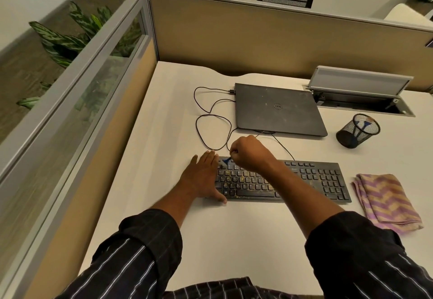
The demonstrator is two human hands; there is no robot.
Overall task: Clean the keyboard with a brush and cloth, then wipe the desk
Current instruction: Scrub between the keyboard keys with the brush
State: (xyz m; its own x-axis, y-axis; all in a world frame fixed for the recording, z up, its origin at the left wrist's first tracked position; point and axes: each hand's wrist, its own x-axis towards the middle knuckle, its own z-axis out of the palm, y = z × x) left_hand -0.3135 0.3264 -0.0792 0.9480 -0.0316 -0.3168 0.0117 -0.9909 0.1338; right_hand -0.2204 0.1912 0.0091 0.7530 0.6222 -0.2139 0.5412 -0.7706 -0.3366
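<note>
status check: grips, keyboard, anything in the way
Left grip flat, bracing keyboard's left end. Right grip holds brush over top-left keys. Yellow crumbs on keys; cloth folded right of keyboard. Cable behind, not blocking.

The right hand (249, 153) is fisted round a brush (226, 160), of which only a blue bit shows below the fingers (234, 155). Its handle and bristles cannot be made out. The left hand (202, 176) covers the left end of the keyboard (316, 176), and the right forearm hides a band of keys in the middle. The key legends are too small to read. The cable (230, 91) passes out of sight behind the right hand and under the front edge of the laptop (276, 108). Something blue stands inside the mesh pen cup (351, 137), too small to identify. The surface (164, 146) is cut off at the right edge, and both sleeves (131, 256) at the bottom.
</note>
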